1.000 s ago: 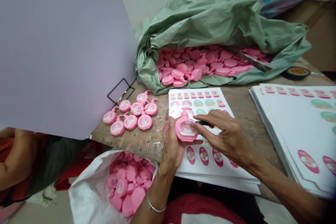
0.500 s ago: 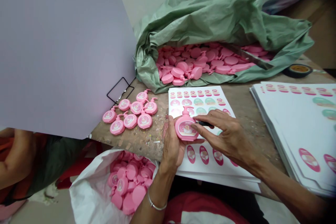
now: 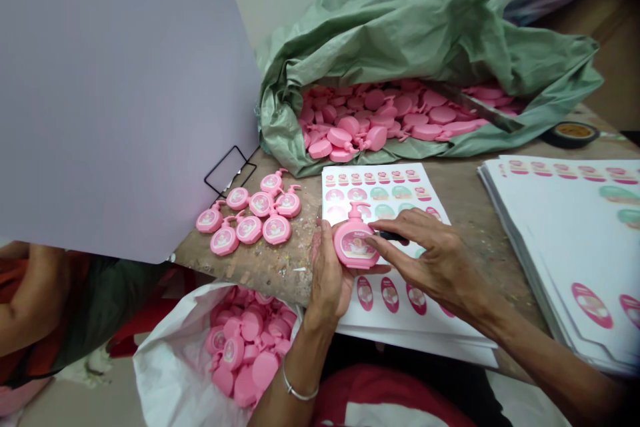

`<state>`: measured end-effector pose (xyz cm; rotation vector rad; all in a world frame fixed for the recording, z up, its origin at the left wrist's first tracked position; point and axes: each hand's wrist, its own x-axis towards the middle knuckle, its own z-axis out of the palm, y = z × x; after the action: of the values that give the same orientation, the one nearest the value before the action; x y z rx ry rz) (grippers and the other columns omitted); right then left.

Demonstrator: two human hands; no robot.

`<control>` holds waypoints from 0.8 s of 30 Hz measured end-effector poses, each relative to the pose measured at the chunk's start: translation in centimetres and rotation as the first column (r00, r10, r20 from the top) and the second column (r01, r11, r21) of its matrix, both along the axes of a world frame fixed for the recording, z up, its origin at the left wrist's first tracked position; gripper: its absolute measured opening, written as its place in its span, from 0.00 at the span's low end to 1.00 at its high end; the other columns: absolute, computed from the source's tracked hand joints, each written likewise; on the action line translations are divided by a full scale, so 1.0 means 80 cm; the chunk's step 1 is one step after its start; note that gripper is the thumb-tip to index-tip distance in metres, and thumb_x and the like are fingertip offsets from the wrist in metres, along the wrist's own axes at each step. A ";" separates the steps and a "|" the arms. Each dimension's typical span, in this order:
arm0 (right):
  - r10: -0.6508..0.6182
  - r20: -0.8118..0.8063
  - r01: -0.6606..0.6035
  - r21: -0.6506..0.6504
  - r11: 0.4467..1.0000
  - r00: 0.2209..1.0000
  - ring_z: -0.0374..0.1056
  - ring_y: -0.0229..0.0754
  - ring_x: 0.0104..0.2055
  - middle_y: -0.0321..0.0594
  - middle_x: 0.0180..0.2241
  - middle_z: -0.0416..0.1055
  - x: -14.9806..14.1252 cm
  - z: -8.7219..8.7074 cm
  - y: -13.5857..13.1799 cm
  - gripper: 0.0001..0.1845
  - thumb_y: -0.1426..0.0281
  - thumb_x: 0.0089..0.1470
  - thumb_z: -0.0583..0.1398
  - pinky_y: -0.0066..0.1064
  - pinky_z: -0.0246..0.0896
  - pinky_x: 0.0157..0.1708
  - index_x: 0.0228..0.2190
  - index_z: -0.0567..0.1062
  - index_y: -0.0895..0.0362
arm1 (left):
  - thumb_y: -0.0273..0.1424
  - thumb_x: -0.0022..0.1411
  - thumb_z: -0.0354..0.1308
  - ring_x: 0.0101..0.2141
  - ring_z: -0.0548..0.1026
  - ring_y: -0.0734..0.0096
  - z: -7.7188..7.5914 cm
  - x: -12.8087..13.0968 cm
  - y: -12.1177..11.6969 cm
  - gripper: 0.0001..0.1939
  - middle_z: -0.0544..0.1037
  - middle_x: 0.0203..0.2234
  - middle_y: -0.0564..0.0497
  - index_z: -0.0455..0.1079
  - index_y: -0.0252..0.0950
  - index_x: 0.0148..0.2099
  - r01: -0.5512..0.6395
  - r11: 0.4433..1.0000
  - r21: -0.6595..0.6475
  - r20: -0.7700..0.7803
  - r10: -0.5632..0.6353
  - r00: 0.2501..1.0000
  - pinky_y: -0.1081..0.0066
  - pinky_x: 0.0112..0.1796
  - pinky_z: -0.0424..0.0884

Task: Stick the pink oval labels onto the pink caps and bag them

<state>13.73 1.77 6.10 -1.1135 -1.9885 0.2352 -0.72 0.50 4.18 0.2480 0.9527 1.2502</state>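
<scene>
My left hand (image 3: 330,280) is closed around a small pink pump bottle (image 3: 356,244), held upright with its labelled face towards me. An oval sticker covers most of that face. At the bottle's right edge, my right hand (image 3: 430,250) touches the sticker with thumb and forefinger. A slim black tool (image 3: 391,235) is gripped in the same hand; its tip is hidden, so its kind is unclear. Below both hands lies a stack of sticker sheets (image 3: 400,320). To the left, several labelled pink pump bottles (image 3: 261,204) rest on the table.
A green sack (image 3: 400,33) full of pink bottles lies open at the back, a metal strip across its mouth. At lower left hangs a white sack (image 3: 170,353) of bottles. Tape roll (image 3: 571,133) and more sticker sheets (image 3: 560,233) lie right. A person's arm (image 3: 37,300) shows left.
The hands, the bottle and the black tool keep nearly the same positions. Only a very slight shift of the whole view shows.
</scene>
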 end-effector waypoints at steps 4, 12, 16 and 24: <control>0.006 0.005 -0.006 0.001 1.000 1.000 0.65 0.40 0.29 0.41 0.26 0.71 0.001 0.000 -0.001 0.10 0.68 0.56 0.62 0.36 0.60 0.32 0.37 0.78 0.61 | 0.46 0.66 0.50 0.48 0.75 0.60 -0.002 0.000 0.000 0.24 0.76 0.50 0.43 0.74 0.32 0.49 0.022 0.999 0.027 0.008 -0.023 1.000 0.67 0.39 0.78; 0.002 0.003 -0.002 -0.008 1.000 1.000 0.65 0.40 0.30 0.40 0.27 0.71 -0.001 -0.001 0.000 0.09 0.68 0.56 0.62 0.35 0.60 0.33 0.38 0.78 0.59 | 0.46 0.67 0.48 0.45 0.77 0.60 -0.002 -0.001 0.001 0.24 0.79 0.43 0.43 0.75 0.31 0.46 0.030 0.999 0.042 0.025 -0.031 0.999 0.66 0.40 0.77; 0.005 0.007 -0.004 -0.012 1.000 1.000 0.65 0.40 0.30 0.40 0.26 0.71 -0.001 -0.002 0.000 0.08 0.68 0.56 0.62 0.35 0.60 0.33 0.37 0.78 0.59 | 0.46 0.68 0.47 0.45 0.76 0.60 -0.002 -0.001 0.001 0.25 0.79 0.43 0.42 0.75 0.30 0.46 0.024 0.998 0.061 0.042 -0.027 0.999 0.65 0.41 0.77; -0.004 0.028 0.003 0.015 1.000 1.000 0.65 0.40 0.30 0.40 0.27 0.71 -0.001 -0.003 0.001 0.08 0.68 0.56 0.62 0.35 0.60 0.33 0.37 0.78 0.59 | 0.49 0.66 0.47 0.46 0.76 0.56 0.000 -0.004 0.000 0.28 0.79 0.43 0.41 0.73 0.31 0.51 0.104 0.989 0.108 0.088 -0.114 0.990 0.61 0.42 0.76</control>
<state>13.65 1.81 5.88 -1.1165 -2.0092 0.2040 -1.05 0.49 4.20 0.3160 0.7849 1.2010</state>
